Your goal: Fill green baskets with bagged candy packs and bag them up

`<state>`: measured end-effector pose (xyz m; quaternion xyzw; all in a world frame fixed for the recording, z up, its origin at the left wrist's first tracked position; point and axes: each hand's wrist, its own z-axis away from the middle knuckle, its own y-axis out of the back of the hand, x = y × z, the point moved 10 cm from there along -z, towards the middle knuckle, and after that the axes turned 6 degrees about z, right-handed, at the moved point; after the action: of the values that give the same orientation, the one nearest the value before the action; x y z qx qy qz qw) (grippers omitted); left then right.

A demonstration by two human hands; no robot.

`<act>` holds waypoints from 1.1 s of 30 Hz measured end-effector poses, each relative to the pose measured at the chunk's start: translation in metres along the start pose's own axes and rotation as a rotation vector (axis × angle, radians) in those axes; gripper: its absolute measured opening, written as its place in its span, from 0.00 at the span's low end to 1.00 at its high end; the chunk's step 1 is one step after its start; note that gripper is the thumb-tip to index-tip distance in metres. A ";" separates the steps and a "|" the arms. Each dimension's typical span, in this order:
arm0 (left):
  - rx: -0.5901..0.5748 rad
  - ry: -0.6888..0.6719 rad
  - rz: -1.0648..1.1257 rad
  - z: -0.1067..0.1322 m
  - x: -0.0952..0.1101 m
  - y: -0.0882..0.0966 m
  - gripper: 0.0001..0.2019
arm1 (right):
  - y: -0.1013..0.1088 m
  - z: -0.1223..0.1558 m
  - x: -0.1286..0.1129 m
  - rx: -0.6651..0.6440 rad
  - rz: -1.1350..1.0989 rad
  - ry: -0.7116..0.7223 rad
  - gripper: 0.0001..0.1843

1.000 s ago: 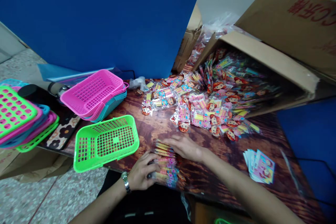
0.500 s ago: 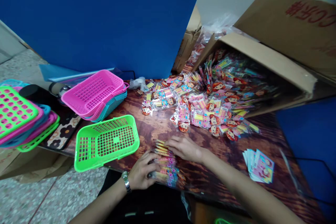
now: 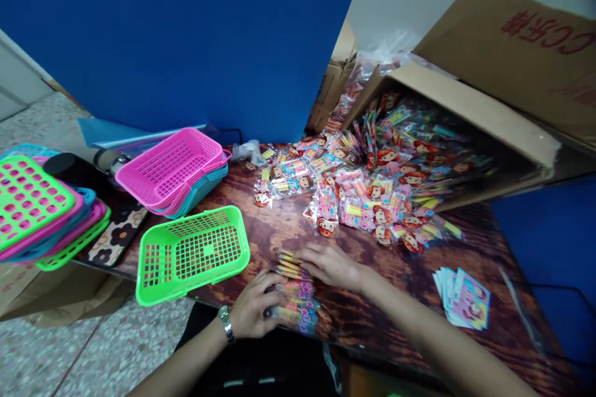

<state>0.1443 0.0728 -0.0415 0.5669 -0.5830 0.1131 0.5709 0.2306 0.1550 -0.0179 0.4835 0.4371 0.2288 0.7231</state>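
A small stack of clear packets with coloured sticks (image 3: 298,298) lies at the near edge of the brown table (image 3: 400,273). My left hand (image 3: 254,307) grips the stack's left side, fingers curled round it. My right hand (image 3: 328,263) rests on the stack's far end, fingers pressed against the packets. An empty green basket (image 3: 193,253) sits just left of my hands. Beyond them a heap of the same packets (image 3: 367,192) spills from a tipped cardboard box (image 3: 470,105).
A nest of pink and teal baskets (image 3: 174,170) stands behind the green one. Stacked green and pink lids (image 3: 41,211) lie at far left. A fan of printed cards (image 3: 463,298) rests at right. A blue panel (image 3: 195,37) rises behind the table.
The hands stay on the stack with almost no movement. The view has shifted slightly down and to the left.
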 end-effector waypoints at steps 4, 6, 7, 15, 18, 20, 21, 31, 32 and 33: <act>-0.016 0.013 -0.026 0.000 -0.002 -0.002 0.11 | -0.002 0.000 0.001 -0.007 -0.012 -0.006 0.15; -0.014 0.010 -0.024 -0.001 -0.001 -0.001 0.11 | -0.002 0.000 0.001 -0.005 -0.017 -0.011 0.15; -0.009 0.008 -0.019 -0.001 0.000 0.000 0.11 | -0.002 0.000 0.001 -0.003 -0.019 -0.013 0.15; -0.019 0.012 -0.043 0.000 0.000 -0.001 0.09 | -0.002 0.001 0.002 0.006 0.015 -0.048 0.16; -0.014 0.003 -0.042 0.000 0.000 -0.001 0.09 | -0.003 0.002 0.004 0.005 0.021 -0.065 0.16; -0.011 0.006 -0.039 0.000 0.000 -0.001 0.09 | -0.003 0.003 0.005 0.008 0.034 -0.072 0.16; -0.009 0.010 -0.034 0.000 0.000 -0.001 0.09 | -0.003 0.003 0.005 0.010 0.045 -0.075 0.16; -0.001 0.031 -0.003 -0.001 0.000 0.001 0.09 | -0.004 0.002 0.005 -0.006 0.106 -0.081 0.14; -0.005 0.034 -0.005 -0.001 0.000 0.000 0.09 | -0.004 0.002 0.005 -0.008 0.108 -0.078 0.14; -0.009 0.036 -0.008 -0.001 -0.001 0.000 0.09 | -0.005 0.002 0.005 -0.009 0.110 -0.077 0.14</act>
<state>0.1449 0.0738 -0.0418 0.5645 -0.5709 0.1180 0.5844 0.2341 0.1558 -0.0237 0.5119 0.3805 0.2514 0.7280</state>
